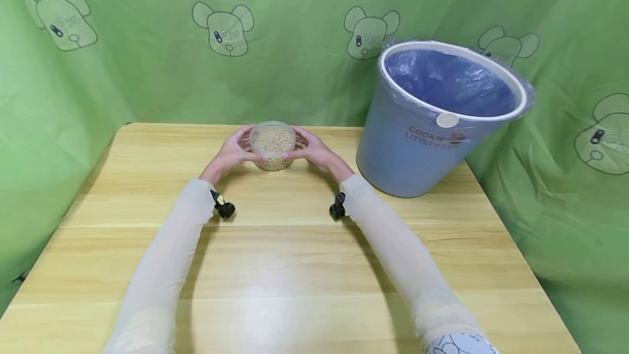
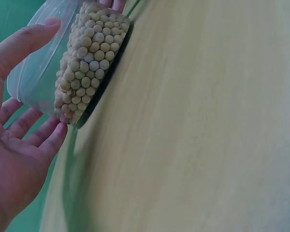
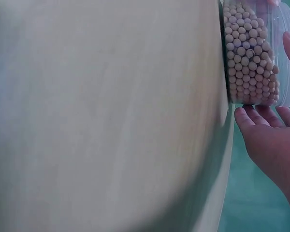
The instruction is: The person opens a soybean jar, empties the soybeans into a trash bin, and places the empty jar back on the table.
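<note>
A round, clear plastic tub [image 1: 273, 164] stands near the table's back edge, partly filled with pale, round soybeans [image 1: 273, 140]. From its left side my left hand [image 1: 235, 152] grips it, the thumb at the front near the rim and the fingers round the side. My right hand [image 1: 314, 152] holds the opposite side in much the same way. In the left wrist view the soybeans [image 2: 92, 63] fill the lower part of the tub, and the thumb lies on the upper wall. The right wrist view shows fingertips against the tub's side, close to the soybeans [image 3: 249, 53]. Whether the base touches the table cannot be told.
A tall blue bin [image 1: 408, 135] with a white rim and a clear liner stands at the table's back right, beyond my right hand. The wooden table [image 1: 265, 266] spreads in front of the tub. Green printed cloth [image 1: 300, 81] hangs behind and at both sides.
</note>
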The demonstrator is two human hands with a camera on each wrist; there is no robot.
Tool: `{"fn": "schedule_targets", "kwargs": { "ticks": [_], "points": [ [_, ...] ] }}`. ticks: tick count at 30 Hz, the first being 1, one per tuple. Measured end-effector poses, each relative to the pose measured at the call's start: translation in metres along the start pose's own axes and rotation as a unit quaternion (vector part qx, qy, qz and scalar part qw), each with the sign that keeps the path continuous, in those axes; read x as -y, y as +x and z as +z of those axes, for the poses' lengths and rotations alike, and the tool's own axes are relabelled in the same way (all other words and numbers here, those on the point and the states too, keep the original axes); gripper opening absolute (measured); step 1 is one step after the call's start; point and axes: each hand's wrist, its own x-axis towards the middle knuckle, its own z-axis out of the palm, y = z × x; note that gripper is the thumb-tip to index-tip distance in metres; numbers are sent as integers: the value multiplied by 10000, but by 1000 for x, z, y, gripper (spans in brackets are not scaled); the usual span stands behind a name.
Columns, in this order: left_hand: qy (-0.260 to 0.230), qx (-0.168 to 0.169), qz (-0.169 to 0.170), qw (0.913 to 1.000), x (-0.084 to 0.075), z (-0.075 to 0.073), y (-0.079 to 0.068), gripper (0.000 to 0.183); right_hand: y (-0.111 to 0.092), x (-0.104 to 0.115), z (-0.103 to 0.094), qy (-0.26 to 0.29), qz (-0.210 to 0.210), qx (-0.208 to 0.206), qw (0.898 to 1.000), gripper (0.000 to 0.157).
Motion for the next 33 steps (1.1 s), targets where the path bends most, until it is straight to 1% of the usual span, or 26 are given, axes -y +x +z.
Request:
{"fn": "schedule_targets", "kwargs": {
  "ticks": [4, 10, 15, 18, 20, 24, 28, 33],
  "points": [
    [24, -138, 133, 9998, -8, 5, -3, 104, -7, 7, -1, 99, -89, -82, 9999, 94],
    [-54, -261, 541, 9982, -25, 11, -9, 100, -18, 25, -5, 58, -542, -198, 9983, 95],
    [-236, -315, 897, 9952, -42, 20, -20, 98, -37, 46, -4, 30, -1016, -239, 9945, 91],
    [-206, -333, 1097, 9932, -56, 25, -28, 96, -51, 59, -3, -115, -1236, -342, 9917, 89],
    [-102, -336, 1203, 9921, -66, 28, -34, 96, -59, 67, -2, -204, -1340, -387, 9900, 89],
    [28, -256, 1476, 9887, -85, 37, -46, 96, -79, 80, -1, -234, -1577, -480, 9860, 90],
    [33, -93, 1759, 9844, -100, 48, -56, 96, -99, 86, -1, -59, -1779, -508, 9827, 92],
    [216, 114, 1858, 9823, -111, 57, -62, 99, -116, 87, 0, 115, -1947, -518, 9794, 92]
  ]
}}
